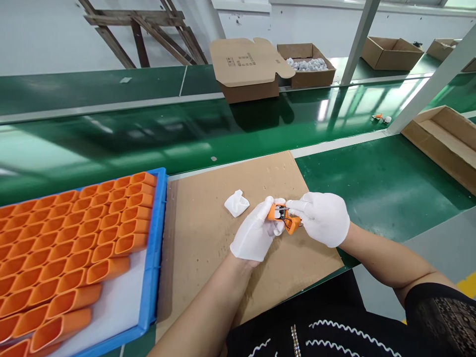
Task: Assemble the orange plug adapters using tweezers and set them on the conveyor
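Head view: the orange unit (pixel 293 226), wired but apparently unclosed, is gripped by the curled left hand (pixel 256 231), the bent right hand's (pixel 323 218) hold being unclear.

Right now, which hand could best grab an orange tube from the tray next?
Probably the left hand: nearer the tray, though holding an orange piece; the right hand is farther.

Free room is on cardboard sheet (pixel 201 248) btwn blue tray (pixel 158 233) and L hand (pixel 256 230); white wad (pixel 237 203) beyond lies in way.
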A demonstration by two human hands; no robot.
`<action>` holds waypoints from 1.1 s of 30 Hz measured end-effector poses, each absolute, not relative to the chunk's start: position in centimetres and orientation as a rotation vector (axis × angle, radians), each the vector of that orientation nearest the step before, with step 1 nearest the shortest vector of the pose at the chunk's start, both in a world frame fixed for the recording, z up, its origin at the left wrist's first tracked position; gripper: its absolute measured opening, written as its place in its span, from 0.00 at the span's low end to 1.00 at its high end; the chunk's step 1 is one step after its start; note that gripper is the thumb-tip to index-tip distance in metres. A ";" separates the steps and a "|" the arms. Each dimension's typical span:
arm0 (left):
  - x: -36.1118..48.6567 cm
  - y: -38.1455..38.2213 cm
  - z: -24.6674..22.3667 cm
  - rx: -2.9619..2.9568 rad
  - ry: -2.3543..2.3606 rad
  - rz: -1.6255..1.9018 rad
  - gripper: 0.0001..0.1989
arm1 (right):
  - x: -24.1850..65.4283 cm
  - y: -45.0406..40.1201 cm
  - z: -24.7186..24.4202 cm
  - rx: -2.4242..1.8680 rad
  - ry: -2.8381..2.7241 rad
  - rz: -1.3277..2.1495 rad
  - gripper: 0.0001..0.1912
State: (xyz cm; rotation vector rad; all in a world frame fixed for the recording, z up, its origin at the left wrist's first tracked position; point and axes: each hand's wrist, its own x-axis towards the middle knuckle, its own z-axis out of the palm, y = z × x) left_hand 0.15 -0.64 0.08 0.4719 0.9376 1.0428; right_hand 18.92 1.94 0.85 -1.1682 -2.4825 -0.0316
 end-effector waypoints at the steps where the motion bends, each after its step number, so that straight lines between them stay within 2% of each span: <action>1: 0.2 -0.6 0.1 0.477 0.944 1.045 0.19 | 18.9 1.9 0.9 -1.181 -2.479 -0.023 0.15; 16: 0.4 -0.6 -0.1 0.510 0.970 1.168 0.14 | 18.6 1.3 1.3 -1.160 -2.389 -0.334 0.14; 23: -0.2 0.0 0.4 0.248 0.806 0.934 0.16 | 18.9 1.5 1.2 -1.011 -2.165 -0.279 0.13; 33: 0.0 -0.1 -0.5 0.172 0.715 0.836 0.17 | 18.9 1.5 1.2 -1.021 -2.397 -0.264 0.14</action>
